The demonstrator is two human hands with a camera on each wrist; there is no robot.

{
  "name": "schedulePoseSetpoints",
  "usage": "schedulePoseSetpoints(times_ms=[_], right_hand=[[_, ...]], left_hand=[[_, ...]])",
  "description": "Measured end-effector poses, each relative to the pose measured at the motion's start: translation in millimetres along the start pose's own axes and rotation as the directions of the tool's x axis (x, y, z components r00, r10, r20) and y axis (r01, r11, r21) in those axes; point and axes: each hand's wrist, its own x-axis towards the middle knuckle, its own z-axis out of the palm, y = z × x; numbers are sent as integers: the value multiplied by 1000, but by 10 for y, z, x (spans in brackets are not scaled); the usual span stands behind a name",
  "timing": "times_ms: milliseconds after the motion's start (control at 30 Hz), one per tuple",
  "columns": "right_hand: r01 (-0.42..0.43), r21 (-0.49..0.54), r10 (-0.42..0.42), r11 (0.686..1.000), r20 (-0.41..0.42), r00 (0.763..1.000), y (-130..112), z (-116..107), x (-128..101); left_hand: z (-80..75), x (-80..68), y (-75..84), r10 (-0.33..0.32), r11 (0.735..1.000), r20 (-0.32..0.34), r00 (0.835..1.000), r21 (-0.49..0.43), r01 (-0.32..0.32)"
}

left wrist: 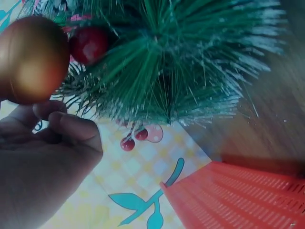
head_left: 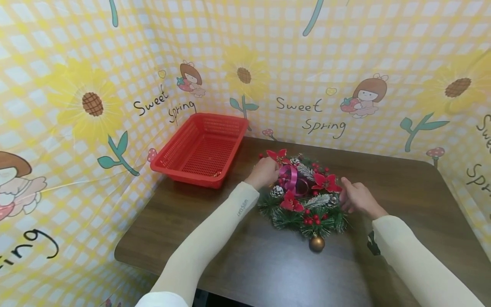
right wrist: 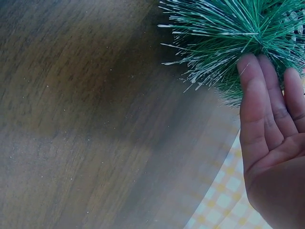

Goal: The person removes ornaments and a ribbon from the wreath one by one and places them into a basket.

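Observation:
A Christmas wreath (head_left: pixel 303 215) of frosted green needles lies on the table, dressed with red poinsettias (head_left: pixel 325 182), pine cones, red berries and a pink ribbon (head_left: pixel 292 179). At its upper left edge, my left hand (head_left: pixel 264 172) grips the wreath with curled fingers; what exactly the fingertips pinch is hidden. A gold bauble (left wrist: pixel 33 59) appears just above those fingers in the left wrist view. On the opposite side is my right hand (head_left: pixel 358 198). Its fairly straight fingers (right wrist: pixel 255 109) touch the green needles (right wrist: pixel 233 38) from outside. Another gold bauble (head_left: pixel 316 244) sits at the wreath's near edge.
A red plastic basket (head_left: pixel 165 172) with perforated walls stands on the table's left rear, a small shiny bit on its floor. The brown wooden table (head_left: pixel 402 187) meets a yellow checked cloth (head_left: pixel 299 64) behind and at both sides.

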Motion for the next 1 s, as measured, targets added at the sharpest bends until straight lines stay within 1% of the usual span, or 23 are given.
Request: schedulePoseSetpoints(times_ms=[33,167,333,367,467,533,567,600,667,767,867,1000], right_hand=[[0,-2,0,1000,0,1000,3,0,2],[1,-1,-1,1000,-1,1000,4,10,3],[6,-3,-6,1000,-2,1000,-1,18,0],[7,-5,-7,1000,-2,1000,1,16,-1],[10,-5,-10,1000,-2,1000,8,9,-8],[14,-4,-14,1000,0,1000,9,9,-10],[16,-4,-16,1000,0,1000,9,10,-8],[19,-5,-19,1000,1,1000,8,11,-8],[19,-6,-19,1000,-1,1000,5,11,-7],[13,-9,-13,1000,-6,1000,-1,14,-10],[10,-10,-10,1000,-7,1000,-4,20,-15],[15,-9,-15,1000,-4,1000,0,25,-18]], left_hand=[[4,6,14,7,1000,-9,1000,-11,-7],[1,25,71,57,998,-36,998,-1,-57],[13,58,120,112,993,-66,992,44,-109],[20,65,126,132,990,-63,989,66,-128],[33,72,145,204,975,-48,978,95,-199],[19,59,152,243,966,-45,969,101,-237],[4,46,153,252,965,-50,966,89,-247],[-15,29,154,248,968,-59,967,65,-244],[-62,-2,150,235,972,-84,968,48,-232],[-141,-43,126,195,980,-119,973,2,-197],[-233,-77,78,175,984,-149,973,-14,-179],[-388,-115,-22,165,984,-229,959,-30,-176]])
